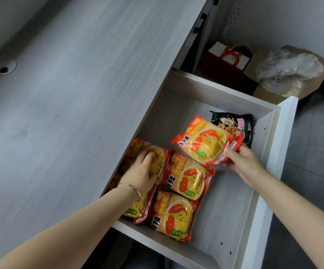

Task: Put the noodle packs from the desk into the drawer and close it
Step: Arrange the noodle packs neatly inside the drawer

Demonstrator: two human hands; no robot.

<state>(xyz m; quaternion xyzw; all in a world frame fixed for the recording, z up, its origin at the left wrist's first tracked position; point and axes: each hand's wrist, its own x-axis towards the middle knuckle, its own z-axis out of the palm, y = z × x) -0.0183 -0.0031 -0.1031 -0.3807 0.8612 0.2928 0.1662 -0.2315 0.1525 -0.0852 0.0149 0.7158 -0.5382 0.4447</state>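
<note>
The drawer (234, 216) stands pulled out below the grey desk top (70, 113). Several orange-and-yellow noodle packs lie inside it: one at the left wall (158, 155), one in the middle (188, 175) and one nearest me (173, 216). My left hand (142, 171) rests flat on the left pack, fingers spread. My right hand (243, 164) pinches the corner of another orange noodle pack (205, 141), held tilted above the drawer's middle. A black noodle pack (238, 126) leans in the far right corner, partly behind the held pack.
The drawer's white front panel (279, 152) juts out to the right. Behind the drawer sit a dark red gift bag (225, 63) and a cardboard box with crumpled plastic (291, 68). A cable hole (6, 67) is set in the desk top at left.
</note>
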